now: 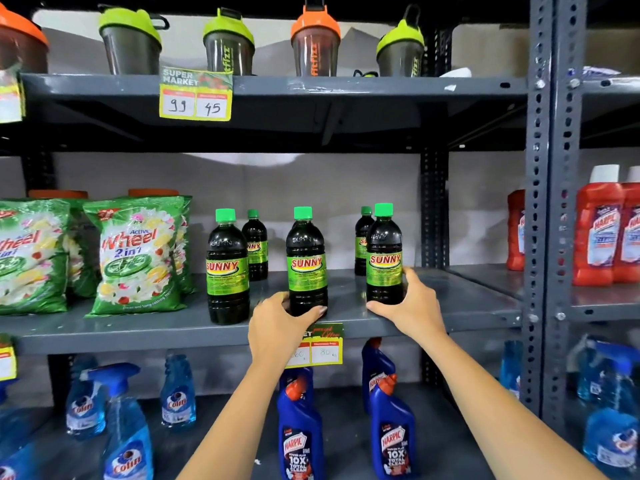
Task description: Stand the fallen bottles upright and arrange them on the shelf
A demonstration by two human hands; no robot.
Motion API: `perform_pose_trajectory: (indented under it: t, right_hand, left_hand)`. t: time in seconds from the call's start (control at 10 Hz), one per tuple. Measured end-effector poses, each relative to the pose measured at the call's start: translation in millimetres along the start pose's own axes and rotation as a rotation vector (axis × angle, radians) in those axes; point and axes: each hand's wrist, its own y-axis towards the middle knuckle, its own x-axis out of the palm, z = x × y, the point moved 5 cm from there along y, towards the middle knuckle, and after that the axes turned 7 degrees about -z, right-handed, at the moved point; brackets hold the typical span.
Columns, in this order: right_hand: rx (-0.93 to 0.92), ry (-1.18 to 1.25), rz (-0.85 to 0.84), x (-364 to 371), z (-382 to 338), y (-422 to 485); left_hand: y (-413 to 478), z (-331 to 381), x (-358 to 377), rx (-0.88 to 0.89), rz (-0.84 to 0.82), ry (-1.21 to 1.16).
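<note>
With the left hand (277, 323) cupped around the middle bottle (307, 263) and the right hand (408, 303) gripping the bottle at three o'clock (384, 254), slide both low, labels forward, level with the bottle at nine o'clock (227, 268).

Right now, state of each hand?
Left hand: closed around the middle Sunny bottle.
Right hand: closed around the right Sunny bottle.

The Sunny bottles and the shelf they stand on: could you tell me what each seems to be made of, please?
Sunny bottles: probably clear glossy plastic, since dark liquid shows through and highlights glint on the shoulders; green caps look like matte plastic.
Shelf: likely grey painted steel, judging by the smooth, even coat and the perforated bolted upright.
</note>
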Motion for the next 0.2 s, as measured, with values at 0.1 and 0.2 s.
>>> perform_pose_trajectory:
  t: [0.1,0.2]
  right_hand:
    - [0.001,-0.022,0.001,1.0,0.5,-2.1]
    - [-0.026,-0.043,0.022,0.4,-2.2,-4.8]
  left_hand:
    - [-3.7,1.9,-0.7,0.006,-0.010,0.010]
    - [-5.1,7.0,-1.0,0.020,-0.022,0.014]
